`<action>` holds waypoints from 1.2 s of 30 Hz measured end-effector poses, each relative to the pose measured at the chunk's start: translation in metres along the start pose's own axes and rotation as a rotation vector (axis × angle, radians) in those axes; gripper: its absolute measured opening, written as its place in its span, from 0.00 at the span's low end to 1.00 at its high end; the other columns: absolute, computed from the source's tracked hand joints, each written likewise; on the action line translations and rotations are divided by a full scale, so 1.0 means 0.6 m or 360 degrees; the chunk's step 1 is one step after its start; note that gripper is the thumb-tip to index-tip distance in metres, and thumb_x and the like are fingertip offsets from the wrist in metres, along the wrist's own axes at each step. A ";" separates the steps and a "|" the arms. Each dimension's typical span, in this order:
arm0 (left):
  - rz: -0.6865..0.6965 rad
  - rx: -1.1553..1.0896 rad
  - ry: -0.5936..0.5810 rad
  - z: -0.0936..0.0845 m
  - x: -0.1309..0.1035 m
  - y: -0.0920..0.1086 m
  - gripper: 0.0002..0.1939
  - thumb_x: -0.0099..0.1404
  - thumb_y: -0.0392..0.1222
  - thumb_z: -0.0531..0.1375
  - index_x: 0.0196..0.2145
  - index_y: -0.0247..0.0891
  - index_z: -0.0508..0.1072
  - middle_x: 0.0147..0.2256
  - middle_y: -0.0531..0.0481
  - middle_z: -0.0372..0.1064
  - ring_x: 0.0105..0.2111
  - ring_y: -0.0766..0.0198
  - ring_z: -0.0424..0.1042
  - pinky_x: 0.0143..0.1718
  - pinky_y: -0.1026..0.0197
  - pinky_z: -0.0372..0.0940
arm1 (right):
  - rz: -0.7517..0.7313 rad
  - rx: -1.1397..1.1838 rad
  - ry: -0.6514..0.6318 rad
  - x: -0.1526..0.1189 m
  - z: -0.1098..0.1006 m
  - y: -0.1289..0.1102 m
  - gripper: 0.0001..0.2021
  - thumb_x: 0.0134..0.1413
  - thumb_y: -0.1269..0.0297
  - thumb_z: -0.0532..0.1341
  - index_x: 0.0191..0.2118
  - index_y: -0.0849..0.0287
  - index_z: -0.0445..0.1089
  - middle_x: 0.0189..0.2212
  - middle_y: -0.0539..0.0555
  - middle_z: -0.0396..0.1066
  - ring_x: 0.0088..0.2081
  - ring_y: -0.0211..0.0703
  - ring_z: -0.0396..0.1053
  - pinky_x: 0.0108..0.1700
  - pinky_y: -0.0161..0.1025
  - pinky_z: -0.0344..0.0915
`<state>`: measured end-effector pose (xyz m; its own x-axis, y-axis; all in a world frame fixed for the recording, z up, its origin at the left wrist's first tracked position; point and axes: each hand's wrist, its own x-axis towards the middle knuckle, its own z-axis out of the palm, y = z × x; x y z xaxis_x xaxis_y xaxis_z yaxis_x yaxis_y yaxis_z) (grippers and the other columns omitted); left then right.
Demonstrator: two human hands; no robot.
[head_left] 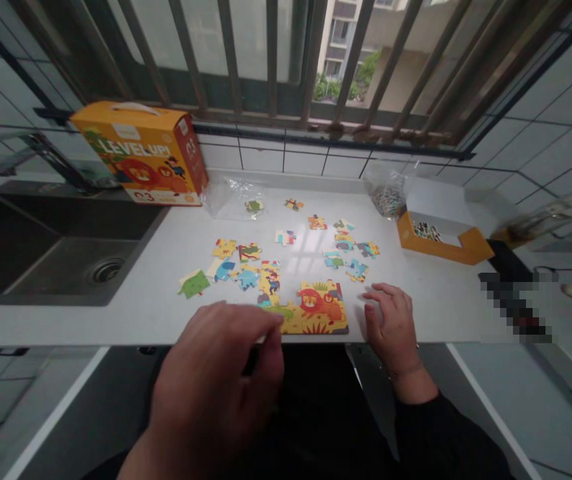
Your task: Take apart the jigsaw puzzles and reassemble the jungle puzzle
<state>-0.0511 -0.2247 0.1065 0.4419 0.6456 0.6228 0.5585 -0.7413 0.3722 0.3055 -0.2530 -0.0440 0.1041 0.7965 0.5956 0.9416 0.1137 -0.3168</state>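
A partly joined jigsaw puzzle point(322, 313) with a red lion and cub lies at the counter's front edge. A joined strip of puzzle pieces point(269, 280) showing a small figure runs up its left side. My left hand point(216, 373) is raised close to the camera over the puzzle's left end, thumb and index finger pinched; whatever they hold, if anything, is hidden. It covers part of the lower left puzzle. To the right of the puzzle, my right hand point(393, 327) rests on the counter with fingers apart, holding nothing. Beyond lie loose puzzle pieces point(247, 277), including a green one point(194, 284).
An orange puzzle box point(141, 157) stands at the back left beside the sink point(61, 293). Clear plastic bags point(226, 197) lie along the back, one holding small pieces point(390, 200). An open orange tray box point(441, 248) with pieces sits at the right.
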 end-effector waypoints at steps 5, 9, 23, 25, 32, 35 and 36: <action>-0.0265 0.0488 -0.0312 0.104 0.025 -0.162 0.15 0.78 0.46 0.57 0.54 0.39 0.77 0.54 0.37 0.79 0.56 0.43 0.77 0.59 0.40 0.72 | 0.0007 0.0011 -0.0028 0.003 0.002 -0.004 0.13 0.77 0.57 0.55 0.46 0.55 0.75 0.50 0.63 0.75 0.55 0.60 0.71 0.58 0.60 0.67; -0.0440 0.0641 -0.0594 0.136 -0.001 -0.253 0.23 0.78 0.51 0.55 0.62 0.40 0.77 0.65 0.35 0.73 0.62 0.39 0.74 0.64 0.36 0.69 | 0.0044 0.0014 -0.0051 0.005 0.004 -0.008 0.13 0.77 0.58 0.55 0.45 0.54 0.75 0.50 0.62 0.75 0.55 0.59 0.71 0.59 0.60 0.67; -0.0408 0.0607 -0.0530 0.118 -0.033 -0.340 0.25 0.78 0.47 0.48 0.54 0.40 0.83 0.63 0.32 0.74 0.62 0.34 0.74 0.60 0.28 0.69 | 0.0165 0.0006 -0.0066 0.012 0.013 -0.010 0.09 0.75 0.60 0.59 0.45 0.54 0.75 0.49 0.62 0.76 0.55 0.60 0.72 0.59 0.61 0.69; -0.0370 0.0580 -0.0479 0.117 -0.037 -0.335 0.23 0.79 0.48 0.49 0.54 0.42 0.83 0.64 0.34 0.74 0.64 0.35 0.72 0.65 0.24 0.63 | 0.0229 0.0002 -0.0083 0.015 0.019 -0.004 0.09 0.74 0.59 0.60 0.47 0.55 0.76 0.51 0.64 0.75 0.56 0.61 0.72 0.60 0.61 0.70; -0.0153 0.0307 -0.0622 0.121 -0.043 -0.318 0.21 0.78 0.55 0.54 0.56 0.52 0.84 0.62 0.45 0.79 0.66 0.39 0.72 0.72 0.22 0.54 | 0.0305 -0.0097 -0.0197 0.050 0.049 0.044 0.21 0.72 0.58 0.60 0.65 0.58 0.69 0.68 0.69 0.69 0.68 0.65 0.68 0.67 0.67 0.67; -0.0239 0.0303 -0.0623 0.120 -0.042 -0.322 0.23 0.79 0.57 0.52 0.55 0.50 0.85 0.62 0.46 0.79 0.66 0.38 0.72 0.71 0.21 0.57 | 0.0281 -0.0036 -0.0254 0.071 0.059 0.065 0.22 0.71 0.57 0.61 0.65 0.59 0.69 0.64 0.68 0.73 0.66 0.64 0.71 0.67 0.67 0.67; -0.0262 0.0303 -0.0618 0.120 -0.042 -0.323 0.24 0.79 0.57 0.52 0.54 0.50 0.85 0.62 0.46 0.79 0.66 0.38 0.72 0.71 0.22 0.57 | 0.0283 -0.0011 -0.0272 0.076 0.061 0.070 0.22 0.70 0.57 0.61 0.64 0.59 0.70 0.61 0.67 0.76 0.63 0.64 0.72 0.66 0.66 0.68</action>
<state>-0.1198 -0.0841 -0.0308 0.5467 0.7996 0.2485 0.7461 -0.5999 0.2888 0.3380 -0.1901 -0.0569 0.2136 0.8926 0.3971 0.9155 -0.0411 -0.4002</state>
